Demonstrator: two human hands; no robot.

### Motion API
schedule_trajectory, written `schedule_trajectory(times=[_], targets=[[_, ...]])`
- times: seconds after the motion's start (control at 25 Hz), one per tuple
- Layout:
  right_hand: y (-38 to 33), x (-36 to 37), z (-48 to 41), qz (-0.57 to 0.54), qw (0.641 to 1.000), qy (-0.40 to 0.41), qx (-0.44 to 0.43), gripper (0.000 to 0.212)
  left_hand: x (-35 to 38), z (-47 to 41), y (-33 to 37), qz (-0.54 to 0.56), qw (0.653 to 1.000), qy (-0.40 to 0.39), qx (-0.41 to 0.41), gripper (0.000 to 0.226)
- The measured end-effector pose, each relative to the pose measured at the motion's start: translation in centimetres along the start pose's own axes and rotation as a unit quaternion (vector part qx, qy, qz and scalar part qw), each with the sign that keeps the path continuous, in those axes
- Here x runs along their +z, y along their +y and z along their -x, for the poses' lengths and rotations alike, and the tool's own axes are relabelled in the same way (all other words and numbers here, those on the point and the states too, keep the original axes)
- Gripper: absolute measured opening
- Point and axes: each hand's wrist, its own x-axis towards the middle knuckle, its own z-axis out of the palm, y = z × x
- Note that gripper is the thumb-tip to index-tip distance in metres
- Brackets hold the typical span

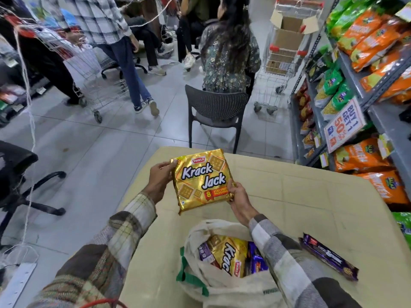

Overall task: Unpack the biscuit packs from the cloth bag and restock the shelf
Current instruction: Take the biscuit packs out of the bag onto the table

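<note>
I hold a gold Krack Jack biscuit pack [200,181] flat above the beige table [311,207]. My left hand [159,178] grips its upper left edge and my right hand [239,196] grips its lower right corner. Below it, the white cloth bag [213,285] with green handles lies open on the table. Inside it are another gold Krack Jack pack [231,254] and purple biscuit packs [256,261]. A long purple biscuit pack [329,256] lies on the table to the right of the bag.
A grey metal shelf [347,63] with orange and green snack bags stands at the right, with a "Buy 1 Get 1" sign [343,125]. A dark chair [215,114] with a seated person is beyond the table. Shopping trolleys [280,63], walking people and an office chair [20,174] fill the floor.
</note>
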Motion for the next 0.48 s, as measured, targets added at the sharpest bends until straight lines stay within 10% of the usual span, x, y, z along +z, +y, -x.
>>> schedule_trajectory(times=[0.48], targets=[[10.7, 8.8, -5.7, 0.343, 0.936, -0.037, 0.069, 0.034, -12.8, -4.6, -10.5, -0.043, 0.984, 0.099, -0.142, 0.02]])
